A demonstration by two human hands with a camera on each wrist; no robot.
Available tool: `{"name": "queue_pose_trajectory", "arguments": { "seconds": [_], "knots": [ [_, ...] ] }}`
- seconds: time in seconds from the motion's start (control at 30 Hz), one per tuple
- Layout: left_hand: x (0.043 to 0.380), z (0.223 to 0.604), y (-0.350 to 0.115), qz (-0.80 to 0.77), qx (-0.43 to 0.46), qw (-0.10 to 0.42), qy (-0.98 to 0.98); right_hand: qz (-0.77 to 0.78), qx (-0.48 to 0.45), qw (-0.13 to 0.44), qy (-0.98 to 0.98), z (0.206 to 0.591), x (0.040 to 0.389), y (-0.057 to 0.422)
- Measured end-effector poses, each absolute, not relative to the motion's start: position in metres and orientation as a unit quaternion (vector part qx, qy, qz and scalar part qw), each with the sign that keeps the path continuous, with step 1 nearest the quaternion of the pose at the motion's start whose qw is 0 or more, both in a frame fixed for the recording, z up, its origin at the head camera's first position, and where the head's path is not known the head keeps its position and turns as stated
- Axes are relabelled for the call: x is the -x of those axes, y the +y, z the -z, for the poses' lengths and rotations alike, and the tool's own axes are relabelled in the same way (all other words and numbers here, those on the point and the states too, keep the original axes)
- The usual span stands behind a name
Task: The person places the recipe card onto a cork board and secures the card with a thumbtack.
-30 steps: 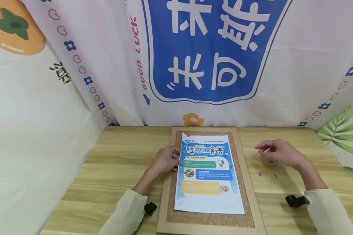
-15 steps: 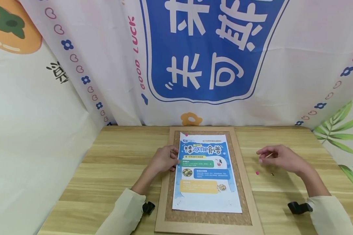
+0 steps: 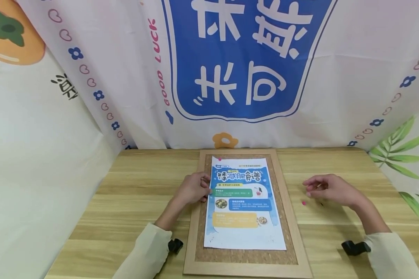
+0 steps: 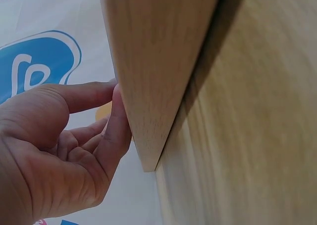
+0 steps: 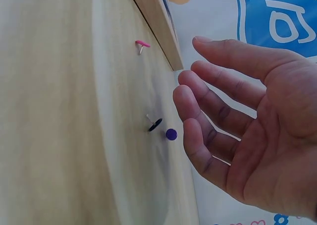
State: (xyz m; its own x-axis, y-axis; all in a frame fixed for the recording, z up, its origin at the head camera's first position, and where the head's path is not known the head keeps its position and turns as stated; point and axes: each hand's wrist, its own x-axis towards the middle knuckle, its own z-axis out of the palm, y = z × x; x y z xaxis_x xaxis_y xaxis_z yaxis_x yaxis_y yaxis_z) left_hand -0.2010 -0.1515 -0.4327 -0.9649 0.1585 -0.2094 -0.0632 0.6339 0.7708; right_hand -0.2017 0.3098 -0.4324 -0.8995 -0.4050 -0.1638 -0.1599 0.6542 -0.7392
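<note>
A printed poster [image 3: 244, 238] lies on a cork board [image 3: 244, 257] with a wooden frame. A pink thumbtack [image 3: 219, 159] sits at its top left corner. My left hand [image 3: 193, 188] is at the poster's left edge, thumb and index fingertips together there as if pinching it; in the left wrist view the frame [image 4: 158, 51] hides what lies between them. My right hand [image 3: 335, 189] hovers right of the board, fingers loosely curved around nothing. Beside it on the table are a loose pink thumbtack [image 5: 142, 44], a black thumbtack [image 5: 156, 125] and a purple thumbtack [image 5: 171, 134].
The board stands on a wood-grain table [image 3: 143, 209]. A printed cloth [image 3: 139, 116] with a large blue emblem hangs along the table's back edge. Black straps with small mounts [image 3: 356, 248] are on both wrists.
My right hand has come slightly nearer, over the loose thumbtacks, and covers the purple one in the head view. My left hand stays at the poster's edge. The head view has shifted a little.
</note>
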Motion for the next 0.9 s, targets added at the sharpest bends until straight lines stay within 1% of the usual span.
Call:
{"name": "queue_pose_trajectory", "arguments": {
  "seconds": [0.3,0.53,0.77,0.9],
  "knots": [
    [0.202,0.434,-0.153,-0.426,-0.021,0.130,0.895,0.404,0.152,0.174,0.885,0.435,0.191,0.312],
    [0.201,0.435,-0.153,-0.429,-0.025,0.132,0.893,0.400,0.148,0.172,0.888,0.436,0.185,0.311],
    [0.200,0.434,-0.154,-0.434,-0.028,0.127,0.891,0.377,0.145,0.143,0.904,0.436,0.179,0.317],
    [0.201,0.434,-0.153,-0.434,-0.025,0.130,0.891,0.373,0.145,0.138,0.906,0.437,0.177,0.322]
  ]
}}
